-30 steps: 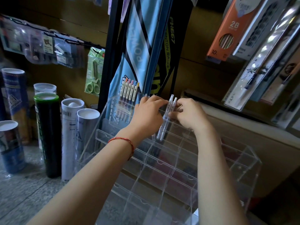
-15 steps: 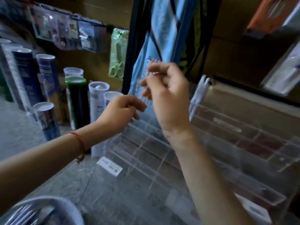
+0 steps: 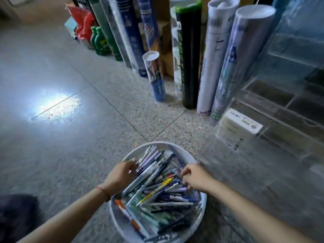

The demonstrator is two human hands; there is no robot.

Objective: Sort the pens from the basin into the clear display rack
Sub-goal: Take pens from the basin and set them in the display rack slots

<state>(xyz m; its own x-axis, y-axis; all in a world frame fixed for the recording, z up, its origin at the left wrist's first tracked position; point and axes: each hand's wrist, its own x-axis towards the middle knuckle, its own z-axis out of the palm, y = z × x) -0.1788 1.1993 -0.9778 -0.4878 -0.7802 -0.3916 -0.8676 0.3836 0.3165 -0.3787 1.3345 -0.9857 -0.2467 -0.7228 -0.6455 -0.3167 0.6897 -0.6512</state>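
Observation:
A white round basin stands on the floor, heaped with several mixed pens. My left hand, a red cord on its wrist, is at the pile's upper left, its fingers curled around pen ends near the rim. At the pile's right side my right hand has its fingers curled down among the pens; whether it holds one is hidden. The clear display rack rises to the right of the basin, blurred, with a white label on its front.
Tall cardboard and plastic tubes stand in a row behind the basin, left of the rack. Green bottles and a red bag sit further back. Speckled tile floor spreads to the left, with a bright light patch.
The view has swung down from the rack to the basin. Both hands have left the rack's upper compartments and dropped into the pens in the basin.

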